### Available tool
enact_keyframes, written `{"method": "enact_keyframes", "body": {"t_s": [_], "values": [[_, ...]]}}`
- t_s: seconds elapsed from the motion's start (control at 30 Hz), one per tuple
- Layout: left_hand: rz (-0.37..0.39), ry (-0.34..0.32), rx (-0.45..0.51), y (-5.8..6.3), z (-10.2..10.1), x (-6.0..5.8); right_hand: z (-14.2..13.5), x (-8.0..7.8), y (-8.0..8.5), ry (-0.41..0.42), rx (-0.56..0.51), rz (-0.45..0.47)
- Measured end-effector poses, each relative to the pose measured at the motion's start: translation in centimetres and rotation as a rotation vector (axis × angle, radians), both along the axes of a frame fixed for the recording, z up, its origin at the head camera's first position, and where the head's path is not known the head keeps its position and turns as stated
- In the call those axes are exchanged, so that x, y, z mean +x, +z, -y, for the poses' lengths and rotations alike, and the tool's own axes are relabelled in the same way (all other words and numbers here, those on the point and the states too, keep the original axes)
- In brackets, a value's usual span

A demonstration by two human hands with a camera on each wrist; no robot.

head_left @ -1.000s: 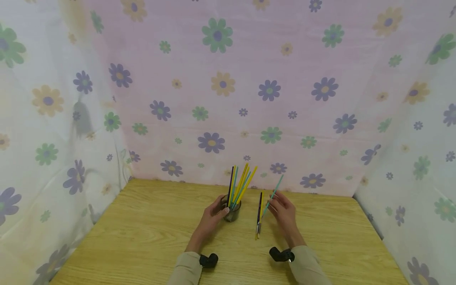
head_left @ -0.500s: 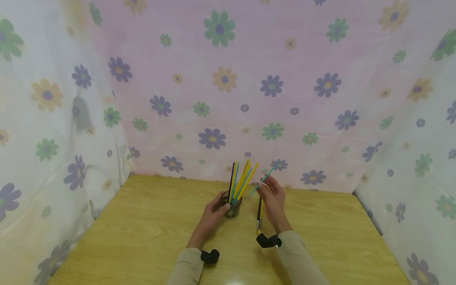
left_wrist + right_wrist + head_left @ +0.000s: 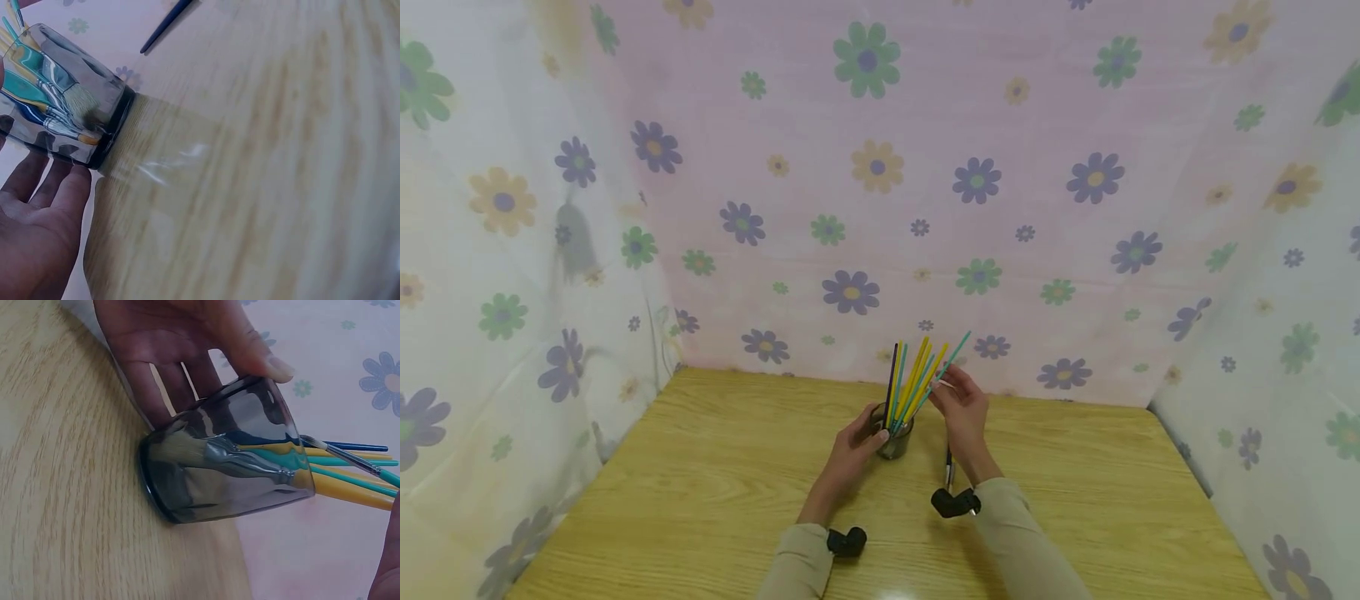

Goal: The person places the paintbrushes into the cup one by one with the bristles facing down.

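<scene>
My left hand (image 3: 847, 457) holds a smoky see-through glass (image 3: 895, 448) by its side, thumb near the rim. Several paintbrushes (image 3: 913, 379) with yellow, teal and dark blue handles stand in it, bristles down, as the right wrist view shows through the glass (image 3: 250, 481). Between thumb and fingers, my right hand (image 3: 966, 421) pinches a thin teal paintbrush (image 3: 958, 350), slanted with its handle up. Its bristle tip is at the glass's mouth in the right wrist view, where only the edge of my right hand (image 3: 382, 562) shows.
A dark paintbrush (image 3: 949, 468) lies on the wooden table (image 3: 737, 475) right of the glass, partly hidden by my right hand; its blue handle (image 3: 167, 24) shows in the left wrist view. Flower-printed cloth (image 3: 917, 125) hangs behind the table and at both sides.
My right hand has moved left with the teal paintbrush, from above the brushes lying on the table to the glass's mouth. My left hand keeps holding the glass.
</scene>
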State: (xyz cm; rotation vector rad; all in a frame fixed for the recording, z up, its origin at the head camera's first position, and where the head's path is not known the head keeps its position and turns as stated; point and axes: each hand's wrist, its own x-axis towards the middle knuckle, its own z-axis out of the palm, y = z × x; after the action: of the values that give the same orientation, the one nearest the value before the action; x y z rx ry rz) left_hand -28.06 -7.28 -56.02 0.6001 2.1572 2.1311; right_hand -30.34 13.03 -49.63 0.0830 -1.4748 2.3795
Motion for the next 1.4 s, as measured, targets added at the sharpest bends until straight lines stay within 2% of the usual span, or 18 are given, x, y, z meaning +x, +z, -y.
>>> {"method": "enact_keyframes", "body": {"t_s": [0.37, 0.63, 0.93, 1.17, 1.4], "values": [[-0.01, -0.007, 0.005, 0.1, -0.1, 0.0, 0.5, -0.4, -1.0, -0.011, 0.072, 0.012], [-0.022, 0.021, -0.008, 0.4, -0.3, -0.1, 1.2, -0.8, -1.5, 0.005, 0.128, 0.011], [0.001, 0.048, -0.013, 0.2, -0.3, 0.0, 1.7, -0.6, -2.6, 0.03, 0.2, -0.084], [-0.003, 0.053, -0.003, 0.3, -0.3, 0.1, 1.9, -0.2, -2.8, 0.031, 0.242, 0.041], [0.0, 0.059, 0.007, 0.0, -0.4, 0.0, 1.9, 0.2, -3.1, -0.007, 0.269, 0.034]]}}
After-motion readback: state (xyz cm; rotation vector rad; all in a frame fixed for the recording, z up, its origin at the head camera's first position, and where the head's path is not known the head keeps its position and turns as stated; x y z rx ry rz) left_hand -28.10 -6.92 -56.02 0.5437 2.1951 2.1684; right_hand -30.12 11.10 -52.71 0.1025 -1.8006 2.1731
